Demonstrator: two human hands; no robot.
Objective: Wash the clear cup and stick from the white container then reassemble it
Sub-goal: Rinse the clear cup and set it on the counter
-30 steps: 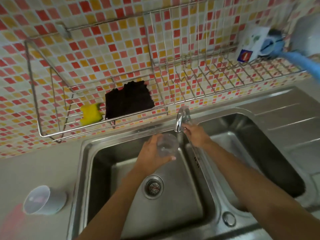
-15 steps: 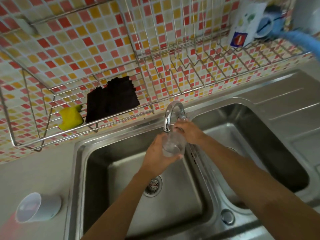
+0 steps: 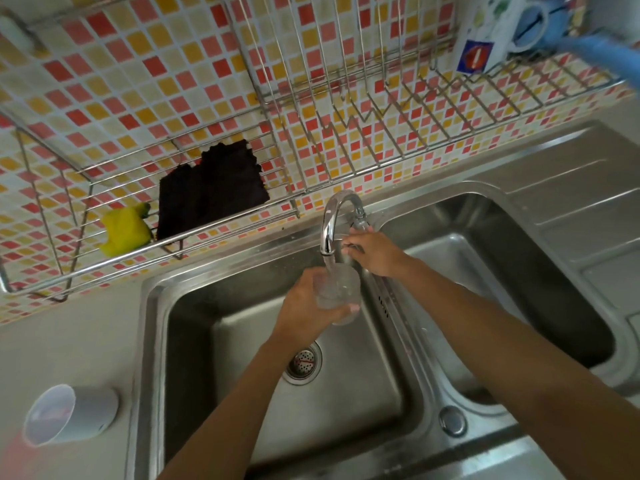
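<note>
Now the clear cup, see-through and wet, sits wrapped in the left hand, mouth up just under the tap, water running in. Just beyond it, the right hand curls round the tap handle. Well off to the left hand's left, the white container lies tipped on the surface. A second ago the cup hung lower.

Much of clear cup behind left hand; tap lever under right hand; blurred blue object, edge-cropped.
</note>
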